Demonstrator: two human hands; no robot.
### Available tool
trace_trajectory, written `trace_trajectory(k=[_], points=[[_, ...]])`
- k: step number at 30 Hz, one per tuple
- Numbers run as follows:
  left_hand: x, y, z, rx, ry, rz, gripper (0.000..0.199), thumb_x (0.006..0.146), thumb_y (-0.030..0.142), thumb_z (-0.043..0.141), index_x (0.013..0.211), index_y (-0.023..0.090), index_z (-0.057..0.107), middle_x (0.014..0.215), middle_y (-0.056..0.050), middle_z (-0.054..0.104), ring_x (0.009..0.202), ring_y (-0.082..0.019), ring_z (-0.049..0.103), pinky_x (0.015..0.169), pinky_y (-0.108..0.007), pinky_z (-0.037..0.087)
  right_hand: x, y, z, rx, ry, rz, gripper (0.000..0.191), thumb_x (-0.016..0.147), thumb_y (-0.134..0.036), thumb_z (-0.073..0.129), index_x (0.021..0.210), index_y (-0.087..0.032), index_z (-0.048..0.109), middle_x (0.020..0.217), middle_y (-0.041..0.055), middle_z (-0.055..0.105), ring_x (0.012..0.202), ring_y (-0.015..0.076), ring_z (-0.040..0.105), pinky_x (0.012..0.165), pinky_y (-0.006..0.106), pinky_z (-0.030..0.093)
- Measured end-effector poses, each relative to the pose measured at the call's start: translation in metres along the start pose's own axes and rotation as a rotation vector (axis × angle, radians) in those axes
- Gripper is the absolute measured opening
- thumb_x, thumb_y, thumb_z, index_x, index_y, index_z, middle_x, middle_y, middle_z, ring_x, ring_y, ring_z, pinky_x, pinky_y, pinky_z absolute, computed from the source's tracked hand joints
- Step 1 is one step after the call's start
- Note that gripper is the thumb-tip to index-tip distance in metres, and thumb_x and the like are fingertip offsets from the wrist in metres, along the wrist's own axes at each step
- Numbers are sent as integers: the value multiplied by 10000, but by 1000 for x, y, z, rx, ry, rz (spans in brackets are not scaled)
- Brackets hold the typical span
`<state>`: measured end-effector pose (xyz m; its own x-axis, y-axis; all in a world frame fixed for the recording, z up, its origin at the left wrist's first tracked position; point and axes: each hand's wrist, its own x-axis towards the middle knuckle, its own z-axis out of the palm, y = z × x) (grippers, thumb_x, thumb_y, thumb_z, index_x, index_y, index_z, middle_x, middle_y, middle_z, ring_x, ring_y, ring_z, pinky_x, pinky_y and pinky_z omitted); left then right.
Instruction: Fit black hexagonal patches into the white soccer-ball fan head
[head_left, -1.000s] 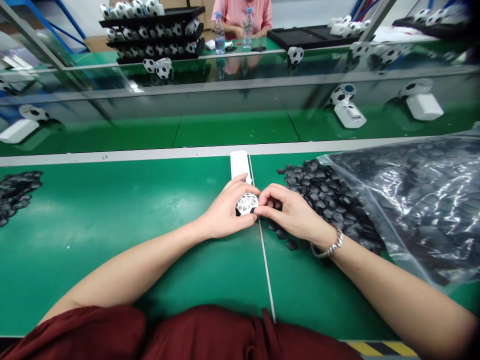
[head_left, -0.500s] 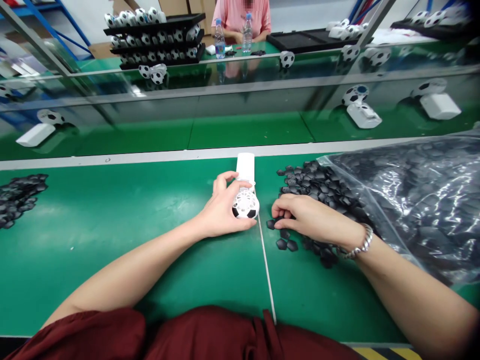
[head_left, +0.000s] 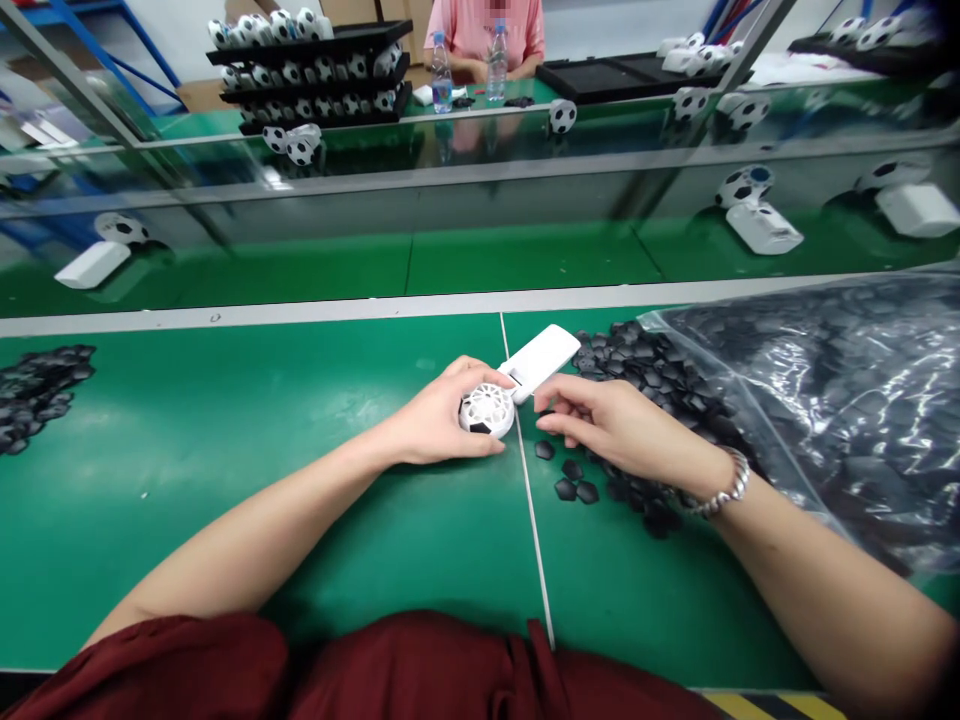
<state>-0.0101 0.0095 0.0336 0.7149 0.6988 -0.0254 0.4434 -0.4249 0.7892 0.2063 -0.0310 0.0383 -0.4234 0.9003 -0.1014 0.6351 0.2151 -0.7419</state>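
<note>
My left hand [head_left: 439,420] grips a white football-shaped fan head [head_left: 487,409] on the green bench; its white handle [head_left: 541,356] points up and to the right. My right hand [head_left: 611,425] hovers just right of the ball, fingers bent over loose black pentagon pieces [head_left: 570,480]; whether it pinches one I cannot tell. A heap of the same black pieces [head_left: 645,375] spills from a clear plastic bag [head_left: 832,400] at the right.
A smaller pile of black pieces [head_left: 37,385] lies at the far left. Finished football fans [head_left: 754,215] ride the green conveyor [head_left: 480,255] behind. Black trays of balls [head_left: 315,65] and a seated person in pink [head_left: 484,30] are across the line.
My left hand turned the ball so the handle swung from straight ahead to the right. My right hand left the ball, dipped to the loose pieces, then came back toward the ball.
</note>
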Motion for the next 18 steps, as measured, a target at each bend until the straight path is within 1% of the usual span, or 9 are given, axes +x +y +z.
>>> trace_trajectory(k=[3,5,6,7,9,11,13,15,18], points=[[0,-2,5,1,50,17,513,610,236,673,1088,228,487,1080,-41,440,1077,-211,448,986,-392,337,0,-2,6,225,52,36,129,814,-320,509,841,-203,556,666,-20,588,542,105,560,521,229,453],[0,-4,6,4,50,27,508,612,221,668,1086,232,487,1082,-40,439,1079,-209,448,987,-391,336,1,-2,10,336,50,49,183,795,-326,538,920,-198,575,711,-4,609,586,121,590,557,252,488],[1,-5,6,3,50,28,508,610,218,669,1084,231,488,1082,-40,440,1077,-208,448,986,-389,337,1,-2,11,357,49,50,212,787,-318,550,959,-197,579,739,3,619,596,126,598,572,264,500],[1,-5,6,2,50,28,508,608,219,671,1082,229,490,1082,-41,440,1076,-207,449,986,-386,338,2,-2,12,342,58,37,221,784,-304,556,976,-199,586,767,10,626,605,129,601,586,274,507],[1,-5,5,1,50,28,509,604,219,673,1080,223,492,1078,-42,443,1072,-205,452,980,-376,346,2,-3,13,222,120,-38,175,790,-274,554,937,-205,619,839,27,626,637,130,600,618,283,507],[1,-3,5,9,63,26,500,600,206,663,1071,220,496,1069,-41,451,1063,-203,459,967,-365,360,3,-3,13,65,217,-144,122,797,-255,554,859,-208,648,890,41,615,734,144,598,685,291,495],[1,-1,6,28,89,23,475,599,187,638,1054,218,504,1064,-39,460,1048,-202,470,956,-360,373,3,-4,14,-17,277,-216,107,804,-247,556,830,-210,652,882,42,619,818,161,585,749,300,475],[0,1,8,46,116,19,456,602,176,609,1045,215,508,1070,-41,466,1033,-202,484,947,-360,384,3,-4,14,-26,300,-210,106,812,-241,549,845,-212,645,867,37,632,832,166,580,763,305,467],[-2,4,11,61,129,14,465,602,169,580,1059,210,507,1082,-46,471,1024,-208,496,940,-360,395,3,-5,15,-7,291,-179,135,824,-219,526,900,-217,638,885,35,635,831,164,581,763,303,462]])
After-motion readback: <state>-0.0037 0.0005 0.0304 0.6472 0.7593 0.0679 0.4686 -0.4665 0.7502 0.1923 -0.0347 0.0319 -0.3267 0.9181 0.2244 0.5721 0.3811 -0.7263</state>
